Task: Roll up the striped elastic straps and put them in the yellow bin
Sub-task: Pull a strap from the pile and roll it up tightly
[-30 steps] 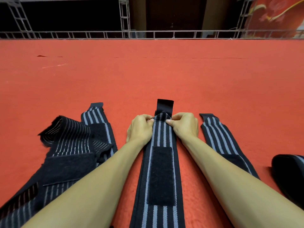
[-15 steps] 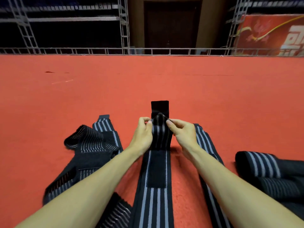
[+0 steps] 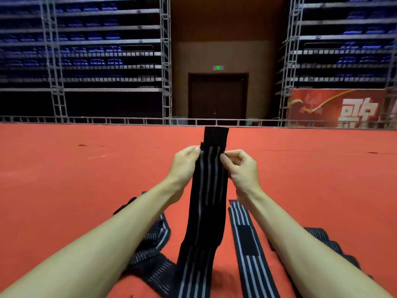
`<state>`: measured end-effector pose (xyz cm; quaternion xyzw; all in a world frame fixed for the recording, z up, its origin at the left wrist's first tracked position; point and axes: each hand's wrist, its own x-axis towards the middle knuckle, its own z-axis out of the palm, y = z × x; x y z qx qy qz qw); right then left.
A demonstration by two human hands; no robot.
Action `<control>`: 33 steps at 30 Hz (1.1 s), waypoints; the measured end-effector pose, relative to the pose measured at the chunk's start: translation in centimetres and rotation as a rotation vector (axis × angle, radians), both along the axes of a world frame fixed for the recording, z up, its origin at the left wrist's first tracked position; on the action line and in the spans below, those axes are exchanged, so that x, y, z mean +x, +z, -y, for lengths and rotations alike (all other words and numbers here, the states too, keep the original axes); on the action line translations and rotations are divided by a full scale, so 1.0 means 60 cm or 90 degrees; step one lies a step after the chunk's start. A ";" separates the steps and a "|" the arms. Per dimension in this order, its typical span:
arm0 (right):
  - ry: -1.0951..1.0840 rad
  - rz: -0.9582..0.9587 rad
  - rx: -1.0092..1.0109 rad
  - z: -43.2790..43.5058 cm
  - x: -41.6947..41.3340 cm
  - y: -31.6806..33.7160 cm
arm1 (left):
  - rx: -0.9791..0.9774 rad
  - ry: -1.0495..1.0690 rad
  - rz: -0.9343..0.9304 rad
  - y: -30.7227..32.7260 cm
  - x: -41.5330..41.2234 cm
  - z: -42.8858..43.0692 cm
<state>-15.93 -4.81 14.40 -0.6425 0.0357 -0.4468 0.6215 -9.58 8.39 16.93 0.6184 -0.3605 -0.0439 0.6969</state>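
- The red floor (image 3: 64, 179) spread out far beyond your fingers on every side, and no yellow bin showed anywhere in view, so I cannot tell where it was.
- Loose straps lay below your fingers: a rumpled heap (image 3: 150, 244) under your left forearm, a flat strap (image 3: 245, 233) under your right wrist, and more (image 3: 322, 239) further right.
- The striped strap (image 3: 208, 190) you were working on hung between your fingers, lifted off the floor at the top, its tail trailing down toward you.
- Your left hand (image 3: 184, 164) pinched its left edge and your right hand (image 3: 240, 166) pinched its right edge, fingers (image 3: 224, 157) curled narrow on the cloth.
- The black end tab (image 3: 216, 135) stood just above your fingertips, not yet turned over.
- Judged from this, the roll had barely begun. With the grip only on the edges, the stretchy cloth could slip out or spring back. An uneven first fold would likely make the roll run crooked, and the hook patch could snag the heap below.
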 end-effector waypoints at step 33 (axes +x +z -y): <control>0.097 -0.085 0.008 -0.047 -0.178 0.066 | -0.116 -0.088 -0.043 0.113 -0.137 -0.073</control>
